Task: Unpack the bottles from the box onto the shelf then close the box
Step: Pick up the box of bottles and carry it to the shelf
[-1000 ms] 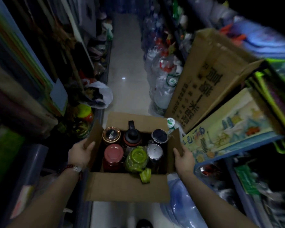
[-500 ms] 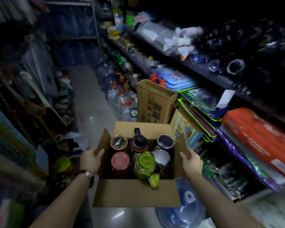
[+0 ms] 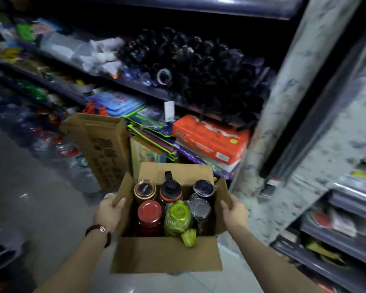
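Right now I'm gripping the box point(image 3: 167, 256) by its side flaps, left hand point(image 3: 110, 214) and right hand point(image 3: 234, 213); flaps could buckle, spilling the bottles point(image 3: 149, 216)

No text is legible: print on the upright cardboard carton point(image 3: 106, 149) and the orange package point(image 3: 209, 138) is too blurred to read.

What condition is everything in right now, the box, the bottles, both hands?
Box: open, flaps up, carried.
Red-lidded bottle: capped, upright in box.
Green bottle: in box, strap over the edge.
Black-capped bottle: capped, upright.
Left hand: gripping left flap.
Right hand: gripping right flap.
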A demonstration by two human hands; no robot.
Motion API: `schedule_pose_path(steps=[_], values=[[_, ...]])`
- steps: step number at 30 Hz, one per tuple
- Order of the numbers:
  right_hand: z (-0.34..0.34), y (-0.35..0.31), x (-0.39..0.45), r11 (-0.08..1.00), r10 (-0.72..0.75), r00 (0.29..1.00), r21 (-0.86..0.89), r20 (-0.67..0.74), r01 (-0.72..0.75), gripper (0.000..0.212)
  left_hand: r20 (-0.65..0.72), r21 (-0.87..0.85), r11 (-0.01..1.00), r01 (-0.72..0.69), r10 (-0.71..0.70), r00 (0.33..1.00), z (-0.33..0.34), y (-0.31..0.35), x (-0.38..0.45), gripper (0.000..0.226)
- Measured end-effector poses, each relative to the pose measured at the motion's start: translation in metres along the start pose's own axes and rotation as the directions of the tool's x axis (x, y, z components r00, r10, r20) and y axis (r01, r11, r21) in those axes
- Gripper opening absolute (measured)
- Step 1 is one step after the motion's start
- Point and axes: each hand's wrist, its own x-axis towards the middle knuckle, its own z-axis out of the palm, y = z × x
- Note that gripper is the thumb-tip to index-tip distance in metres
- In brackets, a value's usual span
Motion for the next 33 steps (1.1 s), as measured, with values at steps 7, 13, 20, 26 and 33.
schedule_pose_path(steps=[7, 13, 20, 26, 33], values=[[-0.081, 0.065, -0.010, 0.994, 0.103, 0.990, -0.011, -0.092, -0.104, 0.037, 0.146, 0.033, 0.996, -0.082, 0.076, 0.986, 0.082, 0.034, -0.047, 0.015], [-0.116, 0.114, -0.032, 0.964, 0.262, 0.939, 0.092, -0.224, -0.248, 0.036, 0.352, 0.042, 0.983, -0.181, 0.155, 0.923, 0.135, 0.053, -0.060, 0.012], [-0.146, 0.156, -0.061, 0.898, 0.440, 0.810, 0.199, -0.388, -0.393, 0.034, 0.521, 0.074, 0.943, -0.323, 0.240, 0.819, 0.199, 0.096, -0.068, 0.018], [-0.172, 0.194, -0.091, 0.820, 0.572, 0.672, 0.350, -0.470, -0.453, 0.033, 0.653, 0.077, 0.897, -0.436, 0.285, 0.702, 0.261, 0.127, -0.088, 0.016], [-0.216, 0.236, -0.137, 0.746, 0.665, 0.518, 0.451, -0.538, -0.489, 0.038, 0.771, 0.005, 0.848, -0.531, 0.335, 0.542, 0.328, 0.158, -0.153, 0.018]])
